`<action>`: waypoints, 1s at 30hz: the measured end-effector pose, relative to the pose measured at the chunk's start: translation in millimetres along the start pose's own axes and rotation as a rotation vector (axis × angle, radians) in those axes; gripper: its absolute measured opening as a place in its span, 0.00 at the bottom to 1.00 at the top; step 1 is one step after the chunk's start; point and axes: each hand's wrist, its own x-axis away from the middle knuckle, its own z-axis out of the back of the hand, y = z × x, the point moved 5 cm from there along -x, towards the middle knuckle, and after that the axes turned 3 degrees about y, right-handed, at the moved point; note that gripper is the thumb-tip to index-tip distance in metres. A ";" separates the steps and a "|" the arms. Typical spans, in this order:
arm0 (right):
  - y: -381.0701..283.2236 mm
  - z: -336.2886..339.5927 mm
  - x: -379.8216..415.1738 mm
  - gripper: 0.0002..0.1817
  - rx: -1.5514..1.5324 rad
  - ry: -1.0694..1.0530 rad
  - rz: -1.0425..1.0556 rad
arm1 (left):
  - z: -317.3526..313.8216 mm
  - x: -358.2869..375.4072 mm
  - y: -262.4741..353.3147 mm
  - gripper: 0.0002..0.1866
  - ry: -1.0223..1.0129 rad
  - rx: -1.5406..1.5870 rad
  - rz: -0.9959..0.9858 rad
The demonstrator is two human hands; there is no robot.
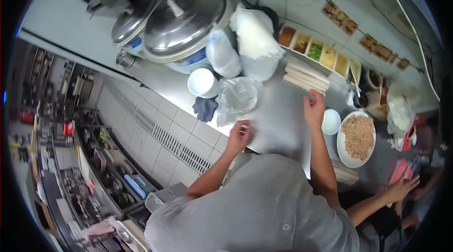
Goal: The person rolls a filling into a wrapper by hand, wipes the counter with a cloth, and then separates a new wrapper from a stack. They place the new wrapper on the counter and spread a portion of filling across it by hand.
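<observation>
My right hand [314, 108] is raised over the steel counter [283, 110], fingers loosely bent and apart, with nothing visible in it. Its fingertips are right by the near end of several long pale rolls [306, 77] lying side by side. At the counter's front edge, my left hand [239, 135] has its fingers curled loosely with a gap between them and appears to hold nothing. Closest to it lies a crumpled clear plastic bag [238, 99]. Right of my right hand are a small white bowl [331, 121] and an oval white plate [346, 159] heaped with pinkish minced filling [359, 134].
A row of seasoning tubs [314, 51] stands along the back. Two large lidded cookers [186, 21], stacked white bowls [202, 82], a filled white bag [257, 40] and a dark cloth [205, 109] sit at left. Another person's hand [401, 190] is at lower right.
</observation>
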 end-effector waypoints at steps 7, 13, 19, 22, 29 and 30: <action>-38.5 -51.3 69.9 0.10 -0.095 -0.364 -0.028 | 162.2 -62.1 -81.4 0.20 0.520 -0.401 -0.072; -51.1 -80.6 131.0 0.11 -0.099 -0.783 -0.095 | 153.5 -84.2 -99.6 0.25 0.280 -0.835 -0.252; -47.0 -75.3 161.4 0.12 -0.065 -0.671 -0.197 | 144.0 -29.5 -91.0 0.12 0.156 -0.754 -0.133; -42.4 -76.1 178.3 0.13 -0.062 -0.657 -0.232 | 125.9 -15.5 -89.1 0.25 0.050 -0.288 0.189; -90.2 -70.1 202.8 0.22 -0.329 -0.690 -0.109 | 13.4 34.2 -37.3 0.26 -0.221 0.628 0.488; -78.4 -64.8 199.4 0.20 -0.195 -0.555 0.052 | 0.3 40.3 -44.7 0.26 -0.296 0.668 0.450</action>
